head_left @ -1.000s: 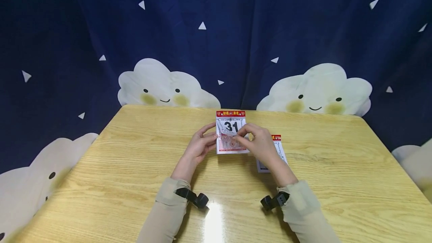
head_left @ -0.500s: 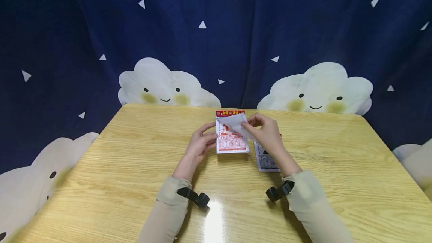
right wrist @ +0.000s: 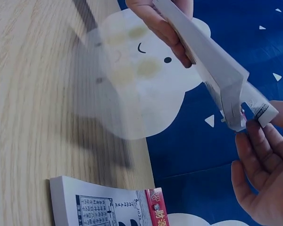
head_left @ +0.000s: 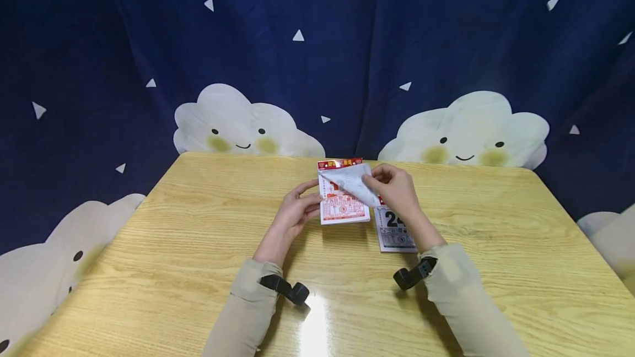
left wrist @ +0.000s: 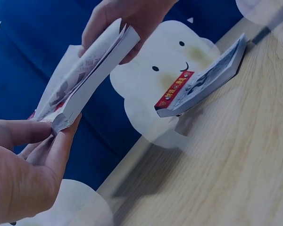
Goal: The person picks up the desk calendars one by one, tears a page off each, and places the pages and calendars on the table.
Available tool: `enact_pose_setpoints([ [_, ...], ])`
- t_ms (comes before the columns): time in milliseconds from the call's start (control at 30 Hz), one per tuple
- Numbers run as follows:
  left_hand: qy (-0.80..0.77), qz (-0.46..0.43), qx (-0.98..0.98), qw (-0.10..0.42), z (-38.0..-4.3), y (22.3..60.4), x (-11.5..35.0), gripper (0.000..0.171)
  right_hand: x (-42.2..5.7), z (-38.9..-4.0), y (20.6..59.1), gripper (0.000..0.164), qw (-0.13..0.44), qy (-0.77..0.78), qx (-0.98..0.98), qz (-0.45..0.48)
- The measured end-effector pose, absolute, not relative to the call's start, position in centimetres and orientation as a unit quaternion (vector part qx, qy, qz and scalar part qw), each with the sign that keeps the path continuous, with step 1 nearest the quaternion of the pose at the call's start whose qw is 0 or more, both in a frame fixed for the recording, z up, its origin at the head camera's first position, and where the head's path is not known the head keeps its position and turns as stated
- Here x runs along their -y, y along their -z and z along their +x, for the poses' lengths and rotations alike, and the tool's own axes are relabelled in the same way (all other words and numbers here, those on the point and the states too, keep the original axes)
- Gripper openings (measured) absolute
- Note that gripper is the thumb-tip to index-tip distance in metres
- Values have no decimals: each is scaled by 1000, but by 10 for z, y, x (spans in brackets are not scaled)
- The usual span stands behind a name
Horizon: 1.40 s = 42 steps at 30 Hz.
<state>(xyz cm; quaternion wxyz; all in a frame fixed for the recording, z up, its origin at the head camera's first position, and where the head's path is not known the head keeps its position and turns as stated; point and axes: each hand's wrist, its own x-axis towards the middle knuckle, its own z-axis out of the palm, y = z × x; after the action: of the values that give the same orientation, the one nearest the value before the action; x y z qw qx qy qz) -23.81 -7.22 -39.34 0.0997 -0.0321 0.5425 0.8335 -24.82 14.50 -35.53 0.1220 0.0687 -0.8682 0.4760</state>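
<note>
My left hand (head_left: 292,214) grips the left side of a tear-off wall calendar (head_left: 342,212) with a red header and red print, held up off the table. In the left wrist view its thumb and fingers (left wrist: 59,150) pinch the edge of the page block. At the upper right, my right hand (head_left: 399,191) pinches the turned-up corner of a thin page (head_left: 354,180). The page is folded back diagonally across the calendar's face, its pale back showing. Beneath the right hand lies a second calendar (head_left: 397,240) with black print, partly covered by hand and wrist.
The wooden table (head_left: 173,247) extends to both sides of the hands. Behind it hangs a dark blue curtain (head_left: 337,59) with white clouds and triangles. A black strap camera (head_left: 292,290) sits on the left wrist, another (head_left: 414,274) on the right.
The right hand has pulled the page numbered 31 up and to the right, folding it over and baring the red-printed sheet beneath. The left hand has kept its hold.
</note>
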Motion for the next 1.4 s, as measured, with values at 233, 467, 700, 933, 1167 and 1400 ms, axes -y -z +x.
enact_pose_setpoints([
  [233, -834, -32, -542, 104, -238, 392, 70, 47, -151, -250, 355, 26, 120, -493, 861, 32],
  [467, -818, -25, -568, 91, -239, 392, 72, 47, -152, -254, 350, 24, 94, -474, 872, 72],
  [700, -799, 2, -596, 87, -240, 392, 73, 48, -150, -257, 342, 24, 93, -442, 888, 92],
  [933, -798, -3, -597, 83, -239, 395, 71, 47, -148, -258, 341, 21, 95, -437, 890, 93],
  [1167, -816, -19, -570, 91, -238, 391, 69, 47, -150, -259, 341, 19, 99, -437, 890, 85],
  [1400, -822, -30, -561, 90, -237, 386, 71, 48, -158, -260, 341, 19, 129, -463, 875, 54],
])
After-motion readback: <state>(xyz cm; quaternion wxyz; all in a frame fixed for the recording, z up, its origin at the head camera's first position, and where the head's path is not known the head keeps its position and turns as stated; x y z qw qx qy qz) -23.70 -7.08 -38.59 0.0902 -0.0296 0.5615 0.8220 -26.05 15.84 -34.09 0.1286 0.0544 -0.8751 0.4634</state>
